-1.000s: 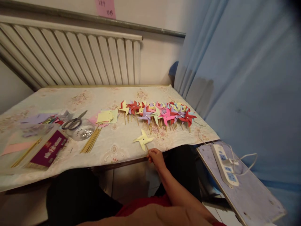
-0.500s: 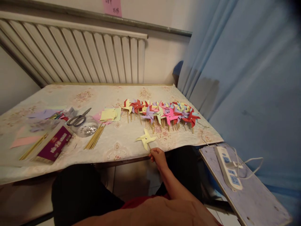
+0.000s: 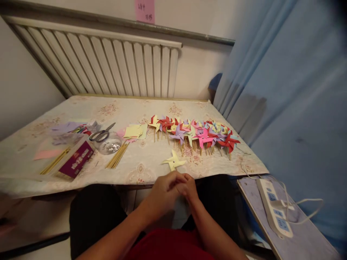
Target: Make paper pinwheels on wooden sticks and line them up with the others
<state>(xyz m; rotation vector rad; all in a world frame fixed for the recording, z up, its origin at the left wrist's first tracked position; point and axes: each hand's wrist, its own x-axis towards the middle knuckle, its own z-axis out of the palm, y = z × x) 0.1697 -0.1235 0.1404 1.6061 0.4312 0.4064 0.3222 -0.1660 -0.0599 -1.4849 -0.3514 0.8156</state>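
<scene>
A pale yellow paper pinwheel [image 3: 174, 161] with a small pin at its centre lies over the table's front edge. My right hand [image 3: 190, 188] is closed around its stick, which the fingers now hide. Against it comes my left hand [image 3: 166, 190], its fingers curled over and touching the right hand; what they grip, if anything, is hidden. Beyond, finished pinwheels [image 3: 204, 137] in red, pink, purple, yellow and green stand in a dense cluster on sticks.
Left of the hands lie loose wooden sticks [image 3: 117, 156], yellow paper squares [image 3: 133, 131], scissors [image 3: 102, 134], a clear dish of small shiny pins [image 3: 110, 146] and a purple packet [image 3: 76, 159]. A power strip [image 3: 274, 207] with a cable rests on a board at the right.
My left hand has come up from below to meet my right hand at the pinwheel's stick. The view has shifted slightly left.
</scene>
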